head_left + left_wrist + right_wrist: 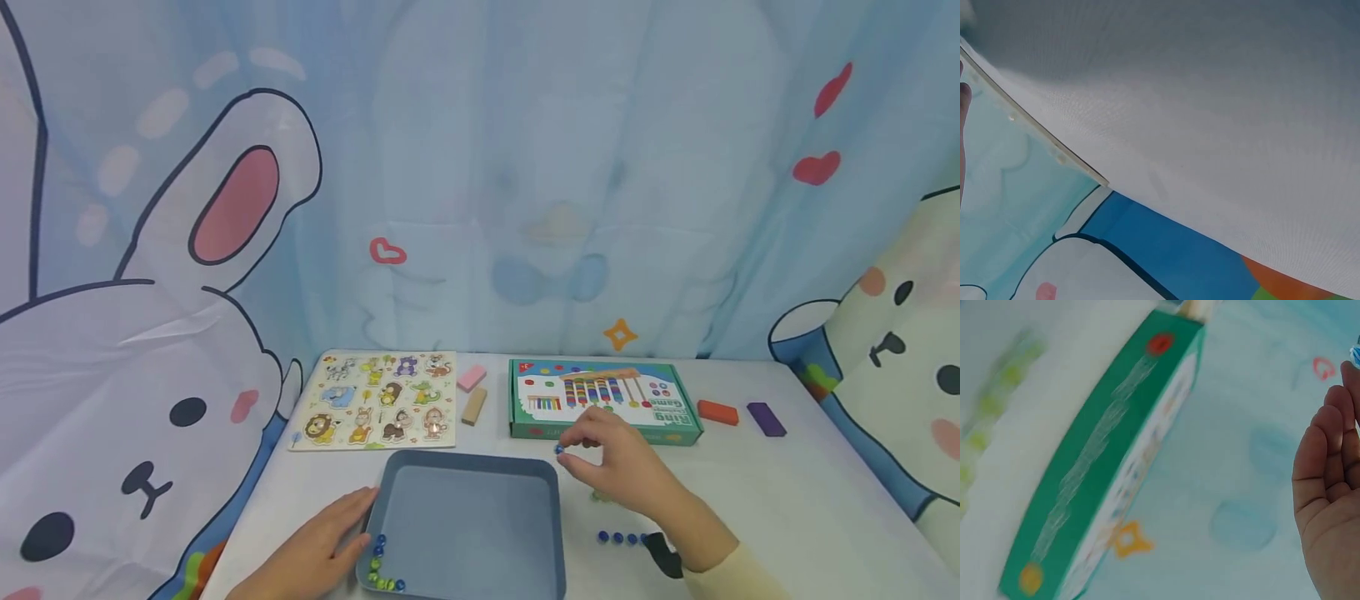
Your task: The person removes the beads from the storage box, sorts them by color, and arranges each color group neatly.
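The right hand (622, 467) pinches one small blue bead (558, 449) at the tips of its fingers (1335, 425), just above the far right corner of the blue tray (468, 467). The other fingers of that hand are gently bent. The left hand (315, 546) lies flat with straight fingers against the left wall of the tray, and holds nothing. Inside the tray, in its near left corner, sits a little bunch of blue and green beads (378, 571); they are too small to count well. On the white surface (787, 508), right of the tray, four blue beads (621, 538) lie in a row near the right wrist. Some green beads (600, 496) lie half hidden under the right hand. Farther away stand one green game box (600, 398) and one animal puzzle board (378, 400). Four blocks lie about: a pink block (472, 377) and a tan block (474, 406) between board and box, an orange block (717, 412) and a purple block (766, 419) right of the box.
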A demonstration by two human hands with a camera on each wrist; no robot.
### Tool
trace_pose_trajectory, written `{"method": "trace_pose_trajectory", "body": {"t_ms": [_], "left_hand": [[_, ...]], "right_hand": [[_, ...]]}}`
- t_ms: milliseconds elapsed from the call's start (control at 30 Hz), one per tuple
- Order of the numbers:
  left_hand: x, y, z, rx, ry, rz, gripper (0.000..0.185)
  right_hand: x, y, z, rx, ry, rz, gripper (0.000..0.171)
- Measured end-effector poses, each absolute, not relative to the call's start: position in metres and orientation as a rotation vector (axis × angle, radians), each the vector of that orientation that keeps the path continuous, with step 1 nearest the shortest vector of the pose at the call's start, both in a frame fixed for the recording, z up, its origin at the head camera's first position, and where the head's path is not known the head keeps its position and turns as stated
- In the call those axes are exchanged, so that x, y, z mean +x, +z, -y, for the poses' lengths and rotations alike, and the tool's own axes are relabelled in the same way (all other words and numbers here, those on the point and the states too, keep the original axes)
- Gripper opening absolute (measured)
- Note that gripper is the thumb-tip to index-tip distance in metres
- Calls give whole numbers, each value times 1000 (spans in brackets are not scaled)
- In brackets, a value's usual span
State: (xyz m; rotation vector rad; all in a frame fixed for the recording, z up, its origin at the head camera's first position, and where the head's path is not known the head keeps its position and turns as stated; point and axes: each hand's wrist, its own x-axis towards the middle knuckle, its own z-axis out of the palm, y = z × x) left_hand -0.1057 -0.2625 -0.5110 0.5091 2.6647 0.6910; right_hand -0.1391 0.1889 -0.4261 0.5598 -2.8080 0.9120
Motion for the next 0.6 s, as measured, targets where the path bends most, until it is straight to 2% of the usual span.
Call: {"method": "trace_pose_trajectory", "body": {"t_ms": [233,600], "left_hand": [[-109,-513,262,508,694,-2659,74],[-107,-514,266,537,718,-2634,76]], "right_hand": [[-123,-438,-246,284,742,2896,14],[-100,-483,-317,-23,708,3063,15]]}}
